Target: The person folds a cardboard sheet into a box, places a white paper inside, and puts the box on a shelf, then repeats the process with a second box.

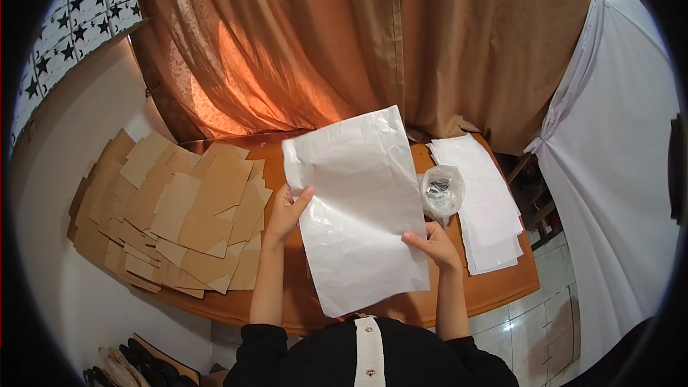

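A large glossy white sheet (362, 208), creased like a flat plastic bag, is held up over the table and tilted. My left hand (288, 211) grips its left edge, the thumb on the near face and the fingers hidden behind. On the lower right edge, my right hand (436, 245) pinches it the same way. Just right of the sheet stands a clear plastic bag (443, 192) with small silvery pieces inside. Farther right lies a stack of similar white sheets (489, 204).
Many overlapping flat brown cardboard pieces (175, 208) cover the left part of the wooden table (505, 283). Brown curtains (322, 43) hang behind the table, and a white cloth (616, 136) hangs at the right. Dark items (147, 365) sit low at the left.
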`<state>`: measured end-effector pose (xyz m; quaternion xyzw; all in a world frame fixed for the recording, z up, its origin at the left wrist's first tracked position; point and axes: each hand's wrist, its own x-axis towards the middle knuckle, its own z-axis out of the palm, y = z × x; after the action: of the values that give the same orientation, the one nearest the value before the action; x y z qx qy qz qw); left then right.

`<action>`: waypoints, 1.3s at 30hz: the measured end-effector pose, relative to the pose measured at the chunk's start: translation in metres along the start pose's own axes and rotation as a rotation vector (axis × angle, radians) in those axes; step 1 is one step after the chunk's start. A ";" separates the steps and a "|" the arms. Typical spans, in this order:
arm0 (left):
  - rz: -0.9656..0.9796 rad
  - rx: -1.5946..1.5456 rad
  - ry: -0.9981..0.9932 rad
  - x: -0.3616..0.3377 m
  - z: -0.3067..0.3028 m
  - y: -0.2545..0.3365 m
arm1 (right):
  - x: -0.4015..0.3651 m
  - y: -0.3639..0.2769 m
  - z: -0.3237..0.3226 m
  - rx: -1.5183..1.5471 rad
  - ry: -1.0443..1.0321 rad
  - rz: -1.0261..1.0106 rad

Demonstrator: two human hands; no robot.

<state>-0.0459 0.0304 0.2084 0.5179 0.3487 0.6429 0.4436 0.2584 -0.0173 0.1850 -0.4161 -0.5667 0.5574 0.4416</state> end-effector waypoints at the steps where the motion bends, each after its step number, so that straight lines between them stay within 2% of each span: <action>1: -0.191 0.154 -0.092 -0.001 -0.010 -0.002 | -0.001 0.001 0.000 -0.061 -0.080 0.074; 2: -0.382 0.308 -0.186 -0.001 -0.016 -0.007 | 0.000 0.001 0.000 -0.051 -0.048 0.111; 5: -0.286 0.239 -0.257 -0.002 -0.020 -0.058 | 0.013 0.015 0.000 -0.058 0.024 0.058; 7: -0.299 0.310 -0.213 -0.005 -0.018 -0.075 | 0.028 0.041 -0.007 -0.098 0.083 0.089; 9: -0.311 0.172 -0.174 -0.012 -0.010 -0.079 | 0.039 0.060 -0.008 -0.275 0.174 0.117; 11: -0.337 0.163 -0.160 -0.014 -0.021 -0.108 | 0.048 0.079 -0.010 -0.366 0.189 0.138; 13: -0.345 0.161 -0.029 -0.022 -0.023 -0.118 | 0.051 0.082 -0.007 -0.715 0.126 0.144; 14: -0.346 0.163 -0.025 -0.026 -0.025 -0.123 | 0.049 0.085 -0.004 -0.657 0.157 0.158; 15: -0.279 0.249 -0.017 -0.029 -0.027 -0.127 | 0.049 0.092 -0.003 -0.656 0.152 0.158; 17: -0.215 0.336 -0.003 -0.035 -0.023 -0.125 | 0.048 0.113 -0.001 -0.716 0.243 -0.070; 19: -0.088 0.621 0.090 -0.043 -0.010 -0.103 | 0.040 0.108 0.007 -0.704 0.272 -0.004; 20: -0.089 0.620 0.088 -0.046 -0.009 -0.098 | 0.038 0.106 0.010 -0.692 0.308 0.059; 22: 0.220 0.946 0.001 -0.056 -0.007 -0.093 | 0.034 0.118 0.012 -0.663 0.359 0.019; 23: 0.219 0.944 -0.001 -0.061 -0.005 -0.091 | 0.033 0.124 0.012 -0.634 0.405 -0.023; 25: 0.048 0.982 -0.262 -0.074 0.001 -0.087 | 0.031 0.123 0.013 -0.594 0.422 -0.003; 27: 0.010 0.982 -0.291 -0.082 0.005 -0.082 | 0.030 0.125 0.016 -0.550 0.437 0.013; 29: -0.108 0.994 -0.399 -0.086 0.007 -0.080 | 0.028 0.129 0.018 -0.584 0.488 -0.088; 30: -0.107 0.993 -0.401 -0.088 0.006 -0.081 | 0.026 0.130 0.019 -0.585 0.490 -0.087; 33: -0.141 1.030 -0.495 -0.091 0.005 -0.081 | 0.020 0.126 0.027 -0.696 0.484 -0.098; 35: -0.188 1.116 -0.616 -0.093 0.006 -0.077 | 0.014 0.104 0.036 -0.890 0.469 -0.117; 39: -0.140 0.969 -0.544 -0.092 -0.004 -0.087 | 0.013 0.087 0.038 -0.939 0.416 -0.081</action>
<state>-0.0250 -0.0239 0.0953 0.7855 0.5107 0.2215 0.2706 0.2164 -0.0119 0.0991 -0.6494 -0.6716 0.1307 0.3318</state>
